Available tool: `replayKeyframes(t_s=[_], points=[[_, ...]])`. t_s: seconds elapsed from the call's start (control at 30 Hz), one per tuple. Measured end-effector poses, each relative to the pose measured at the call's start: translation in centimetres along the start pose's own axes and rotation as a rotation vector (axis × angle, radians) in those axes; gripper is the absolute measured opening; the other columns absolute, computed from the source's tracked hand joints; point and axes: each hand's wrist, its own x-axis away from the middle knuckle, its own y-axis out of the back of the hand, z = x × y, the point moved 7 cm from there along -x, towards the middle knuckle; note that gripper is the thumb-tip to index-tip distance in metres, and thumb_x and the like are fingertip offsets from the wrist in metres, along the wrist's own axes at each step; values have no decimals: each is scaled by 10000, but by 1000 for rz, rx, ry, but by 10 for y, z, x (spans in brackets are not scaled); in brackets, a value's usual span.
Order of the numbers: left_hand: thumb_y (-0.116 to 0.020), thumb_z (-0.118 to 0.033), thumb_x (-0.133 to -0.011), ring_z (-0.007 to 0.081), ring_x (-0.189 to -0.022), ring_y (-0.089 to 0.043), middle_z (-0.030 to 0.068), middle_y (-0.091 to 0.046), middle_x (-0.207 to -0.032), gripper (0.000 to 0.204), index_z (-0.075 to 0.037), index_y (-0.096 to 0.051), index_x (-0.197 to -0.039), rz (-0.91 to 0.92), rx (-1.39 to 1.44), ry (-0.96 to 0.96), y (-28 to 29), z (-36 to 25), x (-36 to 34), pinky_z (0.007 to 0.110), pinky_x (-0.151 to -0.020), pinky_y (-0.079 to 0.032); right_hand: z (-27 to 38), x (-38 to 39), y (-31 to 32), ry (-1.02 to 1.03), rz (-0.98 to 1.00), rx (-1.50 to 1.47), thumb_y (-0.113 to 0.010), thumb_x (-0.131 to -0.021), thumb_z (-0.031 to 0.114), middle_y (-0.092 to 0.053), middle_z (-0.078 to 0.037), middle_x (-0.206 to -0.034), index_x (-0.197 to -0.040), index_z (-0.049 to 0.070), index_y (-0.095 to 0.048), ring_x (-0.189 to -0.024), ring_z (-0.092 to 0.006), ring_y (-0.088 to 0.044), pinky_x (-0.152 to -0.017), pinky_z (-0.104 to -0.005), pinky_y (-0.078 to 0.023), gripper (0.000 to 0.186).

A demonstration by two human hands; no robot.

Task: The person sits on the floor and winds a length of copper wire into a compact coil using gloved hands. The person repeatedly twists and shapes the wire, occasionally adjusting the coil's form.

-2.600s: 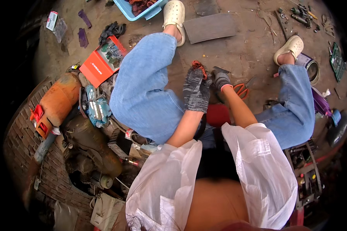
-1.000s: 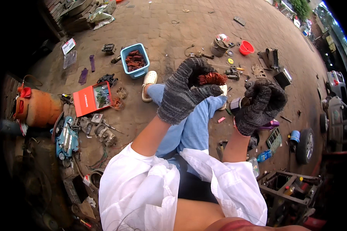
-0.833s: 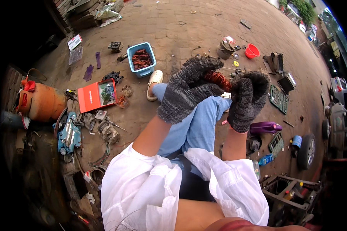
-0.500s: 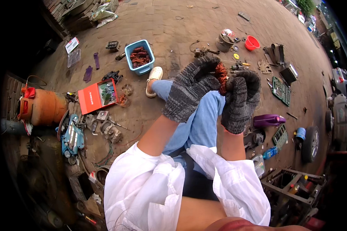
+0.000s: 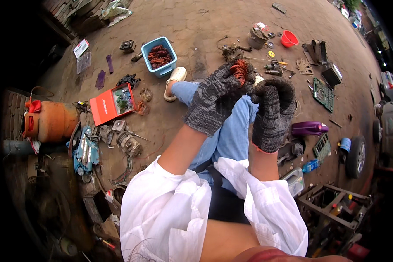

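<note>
My left hand [image 5: 215, 99], in a dark grey knit glove, is closed around a bundle of reddish copper wire [image 5: 239, 71] above my knees. Close beside it is my gloved right hand [image 5: 273, 114], fingers curled in; whatever they pinch is hidden by the glove. A cream-coloured patch [image 5: 258, 80] shows between the two hands, too little of it to name. Ahead and to the left, a blue plastic basin [image 5: 164, 70] holds more copper wire bundles [image 5: 159, 57], beside my cream clog [image 5: 176, 78].
At left are an open red case [image 5: 104, 107], an orange gas cylinder [image 5: 56, 121] and a blue metal tool [image 5: 85, 150]. Ahead right stand a metal bucket [image 5: 256, 40] and red bowl [image 5: 289, 39]. A purple jug [image 5: 309, 128], wheel [image 5: 356, 156] and metal frame [image 5: 329, 216] lie right.
The copper wire bundle has shifted left and up with my left hand and shows more fully. My right hand's fingers have come away from it. The view has tilted slightly.
</note>
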Motion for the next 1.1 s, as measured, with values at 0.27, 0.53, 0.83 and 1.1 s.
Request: replayKeyframes(t_s=[0.27,0.53,0.83,1.1], points=[[-491,16,-787,280,-1083,-502,179,-499,-1172,430,69,-413,-1206,64,701,223,-7,-7,10,350,-942,-431,15,-10,-1,113,147,530,-525,-839,54,-595,-49,-902,-964,9,-593,-738,-92,-536,-678,-216,-429,149],[-528,29,-800,219,-1094,-498,124,-495,-1200,375,22,-487,-1172,114,-136,10,-12,-21,8,305,-937,-416,29,1,-11,151,97,579,-542,-803,-27,-584,-74,-937,-1017,1,-548,-834,-119,-538,-747,-243,-433,216],[-609,34,-755,173,-1134,-454,114,-453,-1255,556,25,-378,-1261,154,-760,-224,-23,-44,18,291,-952,-401,52,0,-35,255,331,706,-652,-714,-5,-609,-78,-798,-855,28,-603,-717,-158,-588,-655,-254,-466,153],[-630,63,-727,174,-1132,-451,118,-446,-1260,636,22,-335,-1289,48,-187,19,-13,-30,15,293,-961,-393,61,-1,-38,469,394,926,-678,-676,7,-622,-89,-760,-836,39,-635,-684,-186,-601,-618,-267,-471,169]])
